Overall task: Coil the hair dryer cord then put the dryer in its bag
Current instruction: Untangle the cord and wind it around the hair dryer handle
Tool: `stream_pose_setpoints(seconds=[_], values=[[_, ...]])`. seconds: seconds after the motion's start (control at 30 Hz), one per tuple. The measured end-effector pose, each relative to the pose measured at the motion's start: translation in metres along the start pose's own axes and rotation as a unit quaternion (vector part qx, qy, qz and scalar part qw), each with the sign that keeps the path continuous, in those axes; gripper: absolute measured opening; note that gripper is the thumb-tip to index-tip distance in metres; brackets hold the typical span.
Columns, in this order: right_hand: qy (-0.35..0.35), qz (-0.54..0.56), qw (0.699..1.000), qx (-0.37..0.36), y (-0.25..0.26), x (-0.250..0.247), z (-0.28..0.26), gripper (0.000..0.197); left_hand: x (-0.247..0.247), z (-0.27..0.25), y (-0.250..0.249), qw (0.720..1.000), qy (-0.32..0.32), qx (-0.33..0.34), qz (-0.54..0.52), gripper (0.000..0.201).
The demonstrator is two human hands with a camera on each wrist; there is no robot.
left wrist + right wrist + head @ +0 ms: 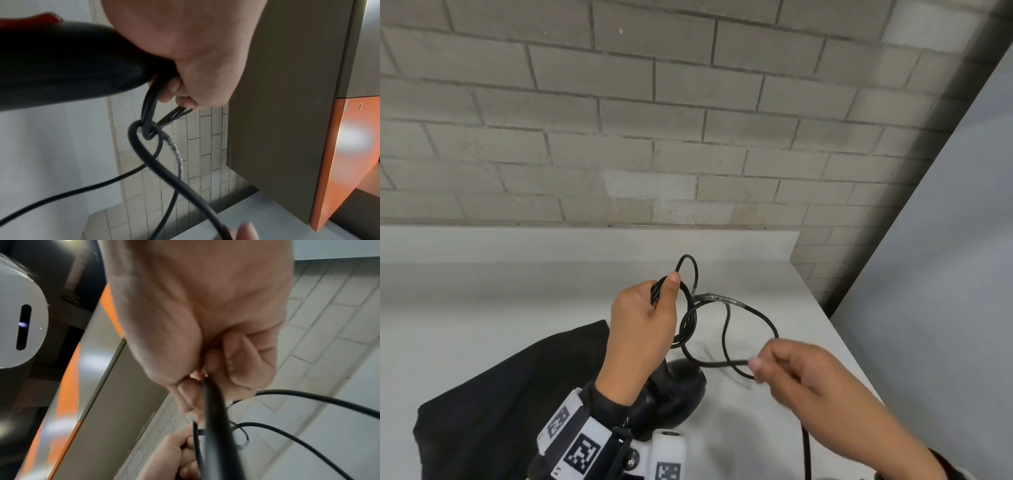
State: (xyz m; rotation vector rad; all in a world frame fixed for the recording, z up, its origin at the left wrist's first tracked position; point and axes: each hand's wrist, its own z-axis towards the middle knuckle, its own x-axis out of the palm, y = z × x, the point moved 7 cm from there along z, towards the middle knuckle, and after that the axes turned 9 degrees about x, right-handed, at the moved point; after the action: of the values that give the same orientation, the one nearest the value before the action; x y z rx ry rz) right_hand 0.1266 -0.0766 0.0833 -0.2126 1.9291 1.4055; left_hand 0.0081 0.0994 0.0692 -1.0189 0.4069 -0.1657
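- The left hand (pixel 642 325) is raised above the counter (pixel 482 291), its fingers and thumb curled round several gathered loops of the black cord (pixel 750 311); the thumb tip lies on top of the bundle.
- In the left wrist view the same hand also grips the dark handle of the hair dryer (pixel 61 65), with the cord loops (pixel 149 104) coming out below the curled fingers (pixel 174 89).
- The right hand (pixel 801 377) sits lower and to the right, well apart from the left hand, pinching a single strand of the cord between thumb and fingertips; it is blurred in the head view.
- The right wrist view shows the cord (pixel 213 410) running out from that pinch, with the left hand (pixel 174 456) further off holding the bundle.
- Between the hands the cord hangs in a loose open loop; a short stretch of it is wrapped in clear tape (pixel 714 298).
- The dryer's rounded black body (pixel 681 387) shows below the left wrist, close over the counter; whether it touches the surface cannot be told.
- A black bag (pixel 500 404) lies flat on the counter to the left, under the left forearm.
- A grey brick wall (pixel 654 120) rises behind the counter.
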Motion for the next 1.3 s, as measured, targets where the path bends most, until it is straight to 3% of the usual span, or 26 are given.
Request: stream_pose_setpoints(seconds=[0.07,0.13,0.23,0.3,0.4,0.53,0.6,0.67,0.77,0.87,1.07,1.2,1.3], values=[[-0.103,-0.093,0.988,-0.061,0.013,-0.006,0.005,0.035,0.0,0.001,0.002,1.0,0.002,-0.009,-0.011,0.056],[-0.215,-0.255,0.939,-0.088,0.027,-0.008,0.01,0.042,0.0,0.002,0.002,1.0,0.002,-0.01,-0.016,0.056],[-0.297,-0.296,0.9,-0.118,0.047,-0.013,0.02,0.046,0.0,0.002,0.001,1.0,-0.002,-0.007,-0.018,0.057],[-0.277,-0.274,0.91,-0.141,0.051,-0.009,0.03,0.044,-0.001,0.002,0.001,1.0,-0.005,-0.004,-0.015,0.057],[-0.149,-0.233,0.95,-0.146,0.04,0.016,0.041,0.039,-0.003,0.002,0.001,1.0,-0.012,0.001,-0.01,0.058],[-0.042,-0.217,0.968,-0.121,0.016,0.031,0.041,0.042,-0.005,0.005,0.002,1.0,-0.019,0.005,-0.009,0.058],[-0.027,-0.226,0.967,-0.117,0.011,0.035,0.041,0.024,-0.003,0.004,0.002,1.0,-0.015,0.008,-0.009,0.057],[-0.055,-0.211,0.964,-0.152,0.016,0.039,0.042,0.014,0.001,0.002,0.002,1.0,-0.007,0.01,-0.009,0.057],[-0.109,-0.181,0.956,-0.203,0.026,0.049,0.047,0.025,0.004,-0.002,-0.003,1.0,-0.001,0.013,-0.015,0.057],[-0.178,-0.274,0.923,-0.206,0.029,0.054,0.057,0.033,0.004,-0.004,-0.006,1.0,0.003,0.009,-0.022,0.057],[-0.222,-0.332,0.875,-0.275,0.037,0.045,0.058,0.012,0.001,-0.003,-0.003,1.0,0.002,0.007,-0.016,0.057],[-0.319,-0.228,0.898,-0.197,0.013,-0.002,0.054,0.014,-0.004,-0.002,0.002,1.0,-0.003,0.007,-0.02,0.055],[-0.398,-0.119,0.899,-0.139,-0.027,-0.044,0.041,0.015,-0.007,-0.001,0.006,1.0,-0.005,0.004,-0.019,0.055]])
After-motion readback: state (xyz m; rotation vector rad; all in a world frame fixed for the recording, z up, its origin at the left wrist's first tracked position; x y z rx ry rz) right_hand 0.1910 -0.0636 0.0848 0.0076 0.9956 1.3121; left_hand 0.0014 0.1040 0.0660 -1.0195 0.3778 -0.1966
